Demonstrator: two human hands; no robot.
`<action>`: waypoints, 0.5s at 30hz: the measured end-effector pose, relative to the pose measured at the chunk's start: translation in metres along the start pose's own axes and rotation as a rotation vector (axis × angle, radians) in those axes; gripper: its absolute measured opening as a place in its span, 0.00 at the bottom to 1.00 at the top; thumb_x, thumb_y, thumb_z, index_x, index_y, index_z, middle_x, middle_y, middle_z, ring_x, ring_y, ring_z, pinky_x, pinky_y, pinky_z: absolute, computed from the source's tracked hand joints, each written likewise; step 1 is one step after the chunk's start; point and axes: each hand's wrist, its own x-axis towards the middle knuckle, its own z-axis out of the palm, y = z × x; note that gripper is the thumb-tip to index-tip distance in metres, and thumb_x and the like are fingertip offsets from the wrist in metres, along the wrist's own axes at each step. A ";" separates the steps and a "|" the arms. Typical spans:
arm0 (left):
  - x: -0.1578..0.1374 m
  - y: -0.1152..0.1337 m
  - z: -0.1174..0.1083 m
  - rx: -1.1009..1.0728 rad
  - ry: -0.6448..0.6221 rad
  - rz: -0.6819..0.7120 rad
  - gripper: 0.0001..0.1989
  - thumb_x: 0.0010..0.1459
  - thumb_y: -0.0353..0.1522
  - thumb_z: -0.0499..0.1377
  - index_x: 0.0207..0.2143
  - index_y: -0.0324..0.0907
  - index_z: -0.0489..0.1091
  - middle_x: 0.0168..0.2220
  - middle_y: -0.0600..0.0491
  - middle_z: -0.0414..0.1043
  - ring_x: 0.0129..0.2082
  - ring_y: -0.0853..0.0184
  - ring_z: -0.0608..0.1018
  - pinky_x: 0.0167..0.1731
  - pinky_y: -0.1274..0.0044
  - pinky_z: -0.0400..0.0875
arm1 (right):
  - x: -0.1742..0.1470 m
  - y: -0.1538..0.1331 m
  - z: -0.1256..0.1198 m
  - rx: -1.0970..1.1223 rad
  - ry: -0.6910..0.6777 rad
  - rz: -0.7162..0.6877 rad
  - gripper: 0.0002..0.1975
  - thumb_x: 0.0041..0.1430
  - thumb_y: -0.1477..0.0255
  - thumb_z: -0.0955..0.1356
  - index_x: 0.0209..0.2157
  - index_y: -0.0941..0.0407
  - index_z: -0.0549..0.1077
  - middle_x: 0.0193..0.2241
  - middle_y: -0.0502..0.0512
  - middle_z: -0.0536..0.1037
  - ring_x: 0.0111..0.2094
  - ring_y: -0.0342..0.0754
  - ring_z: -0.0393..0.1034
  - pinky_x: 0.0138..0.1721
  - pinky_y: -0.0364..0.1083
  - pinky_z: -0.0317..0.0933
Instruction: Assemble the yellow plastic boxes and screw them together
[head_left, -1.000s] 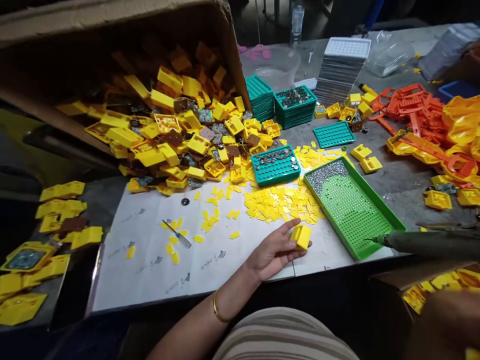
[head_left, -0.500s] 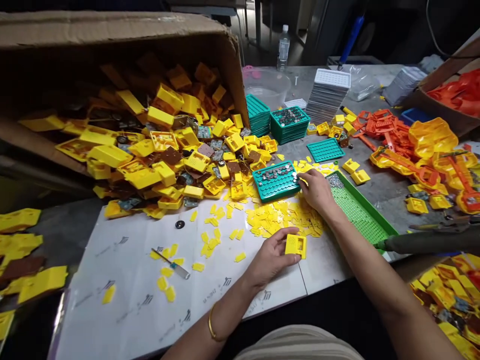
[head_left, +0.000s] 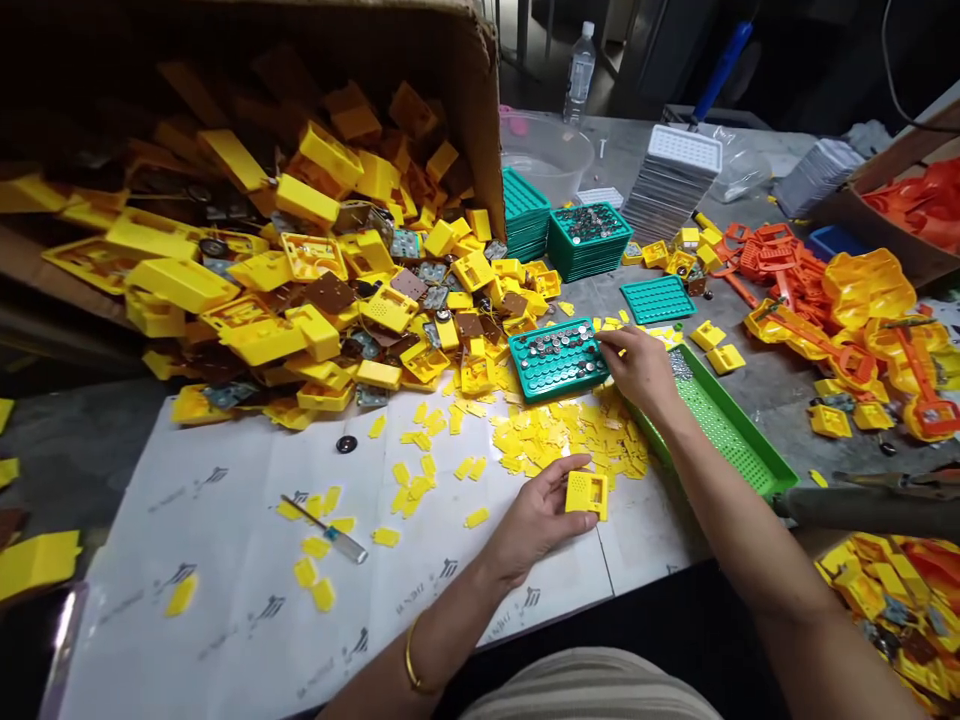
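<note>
My left hand (head_left: 534, 520) grips a small yellow plastic case (head_left: 586, 495) by its left side, above the front of the table. The case's upper face has a patch of tiny holes and a rectangular recess. My right hand (head_left: 643, 375) reaches to the right end of a teal tray (head_left: 555, 382), its thumb and fingertips pinched together. Whatever is between those fingertips is too small to make out. Silver button cells (head_left: 561, 342) lie in the tray's upper rows. Flat yellow plastic pieces (head_left: 547, 435) are heaped between my two hands.
A large cardboard box (head_left: 491, 120) spills yellow cases at left. A screwdriver (head_left: 330, 530) and a black disc (head_left: 346, 444) lie on the white sheet. Right of my right hand is a green perforated basket (head_left: 750, 455). Stacked teal trays (head_left: 589, 255) and orange parts (head_left: 780, 260) stand behind.
The view has shifted slightly. My right fingertips have moved a little along the tray's right end, and the cells look more spread over the tray. The left hand still holds the yellow case.
</note>
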 end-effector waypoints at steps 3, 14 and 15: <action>0.000 -0.001 -0.001 0.009 -0.015 -0.021 0.31 0.38 0.27 0.72 0.49 0.44 0.71 0.44 0.52 0.74 0.45 0.67 0.74 0.46 0.76 0.66 | 0.009 -0.002 0.000 -0.019 -0.092 0.016 0.10 0.58 0.76 0.66 0.38 0.56 0.80 0.35 0.59 0.77 0.37 0.52 0.71 0.41 0.50 0.63; 0.001 0.001 -0.002 -0.006 -0.018 -0.028 0.30 0.39 0.27 0.72 0.47 0.44 0.71 0.41 0.54 0.74 0.41 0.70 0.74 0.44 0.78 0.66 | 0.014 0.000 -0.018 0.349 -0.312 0.152 0.07 0.51 0.72 0.71 0.33 0.58 0.79 0.28 0.53 0.80 0.30 0.46 0.72 0.33 0.45 0.64; 0.001 0.002 -0.001 -0.007 -0.019 -0.026 0.30 0.39 0.27 0.72 0.47 0.44 0.71 0.41 0.54 0.73 0.41 0.71 0.73 0.44 0.78 0.66 | 0.016 -0.001 -0.018 0.322 -0.327 0.137 0.07 0.50 0.72 0.71 0.32 0.58 0.80 0.28 0.53 0.80 0.30 0.46 0.72 0.33 0.45 0.63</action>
